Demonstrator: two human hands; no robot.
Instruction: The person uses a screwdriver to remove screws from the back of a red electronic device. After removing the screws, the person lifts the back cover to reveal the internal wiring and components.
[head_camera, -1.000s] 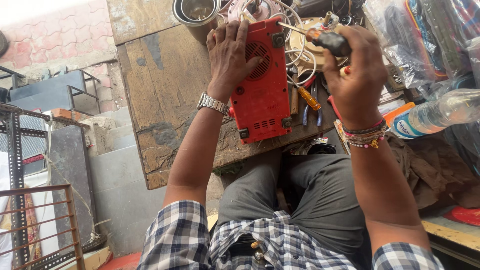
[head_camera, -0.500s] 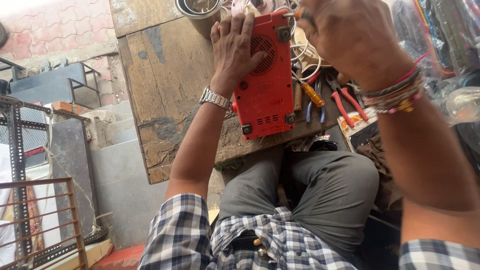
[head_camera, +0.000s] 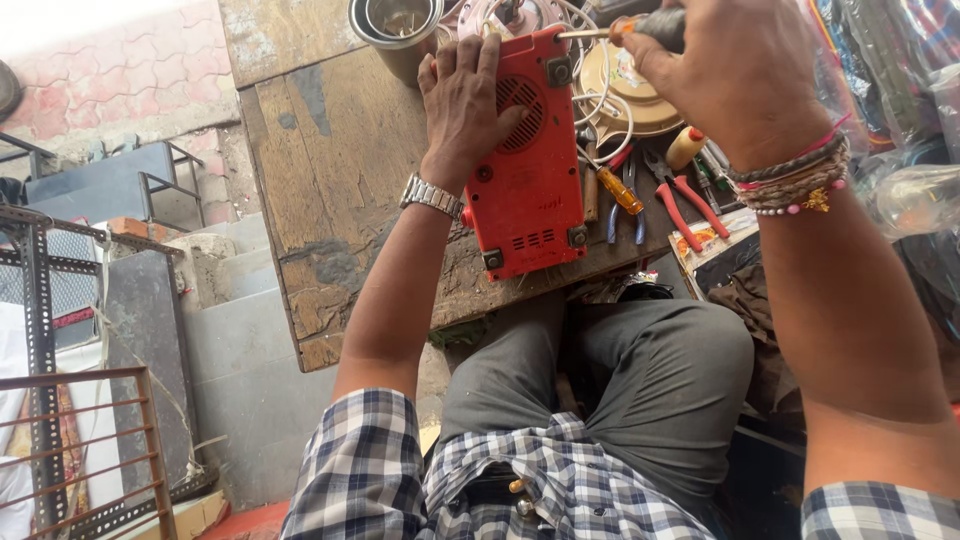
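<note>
Clamped in the grip of the right hand (head_camera: 735, 75) is a screwdriver (head_camera: 640, 25) with an orange and black handle; its thin metal shaft points left and its tip sits at the black corner fitting on the far right corner of a red appliance casing (head_camera: 525, 160). The fingers of that hand are curled shut round the handle, and beaded bracelets (head_camera: 790, 180) circle the wrist. The left hand (head_camera: 465, 105) lies flat and spread on the casing, palm down, fingers reaching to its far edge and partly covering the round vent grille; it presses rather than grasps, so its grip is apart. A metal wristwatch (head_camera: 432, 195) sits on that wrist.

The red casing lies face down on a worn wooden surface (head_camera: 330, 170), its near end close to the surface's front edge, above the person's knees. Just right of it lie an orange-handled screwdriver (head_camera: 615, 190), blue-handled pliers (head_camera: 625, 195) and red-handled pliers (head_camera: 680, 200), close together. Beyond the casing stand steel cups (head_camera: 395, 25), with white cable (head_camera: 600, 110) looping over a round tan lid (head_camera: 640, 90) at the right.
</note>
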